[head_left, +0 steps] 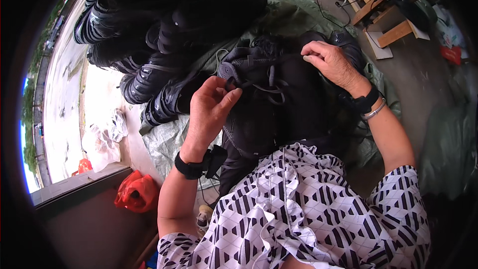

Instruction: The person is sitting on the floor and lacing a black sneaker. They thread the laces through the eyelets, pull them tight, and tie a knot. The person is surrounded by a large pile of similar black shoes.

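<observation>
A black shoe upper with dark laces lies on my lap, in front of my black-and-white patterned shirt. My left hand pinches a lace end near the shoe's tongue, fingers closed on it. My right hand grips the far edge of the same shoe, fingers curled over the material. Both wrists wear black bands; the right also has a silver bracelet.
A heap of black shoes is piled at the upper left on a grey-green sheet. A wooden stool with cables stands at upper right. A red plastic bag and white bags lie at the left.
</observation>
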`<act>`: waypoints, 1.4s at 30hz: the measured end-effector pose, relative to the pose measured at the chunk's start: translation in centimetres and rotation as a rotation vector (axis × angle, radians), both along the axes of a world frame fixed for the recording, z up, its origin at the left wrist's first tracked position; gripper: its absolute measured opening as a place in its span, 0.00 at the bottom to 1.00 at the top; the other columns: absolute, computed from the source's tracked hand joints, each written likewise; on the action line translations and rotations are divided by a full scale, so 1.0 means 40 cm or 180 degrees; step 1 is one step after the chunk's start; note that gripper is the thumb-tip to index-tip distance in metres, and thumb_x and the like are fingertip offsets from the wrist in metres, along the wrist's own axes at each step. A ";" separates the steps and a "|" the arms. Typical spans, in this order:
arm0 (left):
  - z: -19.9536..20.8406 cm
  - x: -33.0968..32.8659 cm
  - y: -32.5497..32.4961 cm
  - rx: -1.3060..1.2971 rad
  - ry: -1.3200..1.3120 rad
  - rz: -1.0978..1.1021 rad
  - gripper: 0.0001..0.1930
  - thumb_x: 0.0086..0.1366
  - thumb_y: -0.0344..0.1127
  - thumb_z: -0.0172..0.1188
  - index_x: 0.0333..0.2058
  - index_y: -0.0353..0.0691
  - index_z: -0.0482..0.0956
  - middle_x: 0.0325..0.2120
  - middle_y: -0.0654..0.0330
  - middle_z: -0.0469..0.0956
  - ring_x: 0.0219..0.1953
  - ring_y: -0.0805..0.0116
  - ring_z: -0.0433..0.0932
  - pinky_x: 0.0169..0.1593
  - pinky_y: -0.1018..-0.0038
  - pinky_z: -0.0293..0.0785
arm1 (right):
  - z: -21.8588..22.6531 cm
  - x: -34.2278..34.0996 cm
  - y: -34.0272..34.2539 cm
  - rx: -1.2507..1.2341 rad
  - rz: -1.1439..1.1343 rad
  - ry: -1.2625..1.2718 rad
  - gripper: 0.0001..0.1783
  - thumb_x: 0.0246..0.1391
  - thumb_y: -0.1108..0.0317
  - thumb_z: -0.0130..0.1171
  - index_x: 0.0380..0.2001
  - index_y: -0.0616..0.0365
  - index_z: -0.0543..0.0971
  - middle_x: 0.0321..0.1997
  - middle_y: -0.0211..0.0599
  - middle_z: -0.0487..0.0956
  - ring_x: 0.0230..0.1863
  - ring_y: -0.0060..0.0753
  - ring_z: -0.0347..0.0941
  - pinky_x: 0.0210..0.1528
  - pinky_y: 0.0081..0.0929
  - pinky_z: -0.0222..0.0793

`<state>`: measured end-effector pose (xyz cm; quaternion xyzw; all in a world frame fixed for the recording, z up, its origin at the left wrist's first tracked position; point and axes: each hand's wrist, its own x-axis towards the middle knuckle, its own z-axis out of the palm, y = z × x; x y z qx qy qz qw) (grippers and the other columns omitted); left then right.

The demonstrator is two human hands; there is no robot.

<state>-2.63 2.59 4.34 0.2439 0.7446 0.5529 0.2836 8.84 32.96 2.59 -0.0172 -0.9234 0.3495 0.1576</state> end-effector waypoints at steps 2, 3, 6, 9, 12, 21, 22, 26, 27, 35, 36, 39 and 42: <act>-0.007 -0.003 0.000 0.0356 -0.0606 0.0024 0.06 0.61 0.31 0.63 0.34 0.42 0.74 0.27 0.72 0.74 0.28 0.83 0.72 0.33 0.85 0.69 | 0.001 0.011 -0.025 -0.0537 -0.0226 -0.0291 0.08 0.50 0.72 0.62 0.36 0.58 0.78 0.35 0.33 0.77 0.32 0.28 0.74 0.37 0.26 0.71; -0.011 -0.007 -0.006 0.0722 -0.0965 0.0106 0.06 0.59 0.27 0.63 0.31 0.41 0.74 0.25 0.70 0.74 0.25 0.82 0.72 0.32 0.81 0.71 | 0.003 0.015 -0.039 -0.0655 -0.0116 -0.0387 0.08 0.50 0.73 0.62 0.36 0.57 0.78 0.36 0.33 0.76 0.33 0.27 0.74 0.38 0.25 0.71; -0.026 -0.031 -0.043 0.1060 -0.1887 -0.0098 0.06 0.58 0.24 0.60 0.31 0.43 0.73 0.29 0.71 0.72 0.31 0.82 0.73 0.40 0.79 0.75 | 0.013 0.027 -0.081 -0.0170 0.0387 0.0120 0.11 0.46 0.72 0.64 0.36 0.55 0.79 0.44 0.35 0.77 0.45 0.36 0.73 0.52 0.29 0.70; -0.061 -0.034 -0.071 0.1296 -0.1848 -0.0369 0.07 0.59 0.22 0.59 0.31 0.44 0.73 0.30 0.72 0.71 0.33 0.82 0.73 0.45 0.77 0.76 | 0.019 0.045 -0.111 0.0275 0.0408 0.0128 0.13 0.45 0.73 0.63 0.38 0.53 0.79 0.49 0.35 0.75 0.50 0.42 0.70 0.56 0.33 0.68; -0.091 -0.020 -0.083 0.1452 -0.1574 -0.0483 0.08 0.59 0.21 0.58 0.31 0.44 0.72 0.31 0.73 0.71 0.35 0.81 0.73 0.47 0.77 0.75 | 0.014 0.038 -0.118 0.0515 0.0401 0.0040 0.14 0.46 0.73 0.63 0.39 0.53 0.79 0.51 0.35 0.74 0.50 0.42 0.70 0.57 0.35 0.68; -0.057 0.011 -0.080 0.1516 -0.1768 0.0054 0.03 0.66 0.30 0.56 0.38 0.43 0.73 0.41 0.66 0.76 0.33 0.76 0.76 0.40 0.78 0.73 | -0.023 -0.141 -0.080 0.0577 0.0873 -0.0592 0.17 0.46 0.72 0.57 0.43 0.53 0.79 0.55 0.39 0.73 0.57 0.46 0.68 0.59 0.37 0.65; -0.052 0.014 -0.081 0.1499 -0.1753 0.0051 0.03 0.66 0.31 0.56 0.38 0.43 0.73 0.41 0.65 0.76 0.32 0.76 0.76 0.39 0.78 0.72 | -0.019 -0.154 -0.078 0.0608 0.0978 -0.0617 0.15 0.47 0.72 0.57 0.41 0.55 0.78 0.54 0.40 0.73 0.57 0.45 0.68 0.59 0.36 0.65; -0.044 0.014 -0.081 0.1532 -0.1893 0.0112 0.03 0.68 0.33 0.54 0.37 0.44 0.72 0.41 0.65 0.77 0.29 0.75 0.76 0.34 0.78 0.71 | 0.003 -0.173 -0.075 0.0409 0.0998 -0.0623 0.06 0.45 0.74 0.58 0.30 0.62 0.77 0.49 0.40 0.77 0.53 0.43 0.72 0.54 0.34 0.68; -0.046 0.013 -0.080 0.1534 -0.1905 0.0172 0.02 0.67 0.34 0.55 0.37 0.44 0.72 0.41 0.64 0.77 0.28 0.76 0.75 0.33 0.78 0.70 | 0.006 -0.170 -0.075 0.0114 0.0961 -0.0671 0.05 0.45 0.74 0.58 0.29 0.62 0.77 0.48 0.40 0.77 0.52 0.43 0.72 0.54 0.34 0.68; -0.072 0.017 -0.066 0.1658 -0.1976 0.0097 0.07 0.67 0.40 0.56 0.35 0.44 0.73 0.35 0.66 0.77 0.29 0.78 0.71 0.35 0.81 0.65 | -0.028 -0.147 -0.113 0.1661 0.0223 -0.0170 0.07 0.51 0.75 0.53 0.35 0.57 0.71 0.36 0.39 0.75 0.42 0.48 0.72 0.44 0.44 0.68; -0.073 0.020 -0.065 0.1636 -0.1966 0.0125 0.07 0.67 0.40 0.56 0.34 0.45 0.74 0.34 0.67 0.77 0.29 0.78 0.70 0.35 0.81 0.65 | -0.032 -0.149 -0.114 0.1666 0.0128 -0.0328 0.07 0.51 0.75 0.52 0.36 0.57 0.71 0.37 0.40 0.75 0.43 0.48 0.72 0.44 0.45 0.68; -0.073 0.027 -0.063 0.1380 -0.1893 0.0237 0.08 0.68 0.42 0.56 0.33 0.45 0.74 0.31 0.68 0.75 0.30 0.80 0.70 0.35 0.82 0.65 | -0.028 -0.161 -0.109 0.1256 0.0102 -0.0715 0.08 0.52 0.75 0.50 0.37 0.57 0.71 0.41 0.44 0.75 0.45 0.54 0.73 0.45 0.48 0.68; -0.074 0.029 -0.065 0.1440 -0.1891 0.0339 0.09 0.68 0.43 0.56 0.33 0.45 0.74 0.30 0.69 0.74 0.30 0.81 0.70 0.34 0.82 0.65 | -0.014 -0.154 -0.109 0.1038 0.0349 -0.0600 0.15 0.50 0.75 0.53 0.43 0.56 0.72 0.53 0.46 0.72 0.53 0.54 0.69 0.53 0.45 0.67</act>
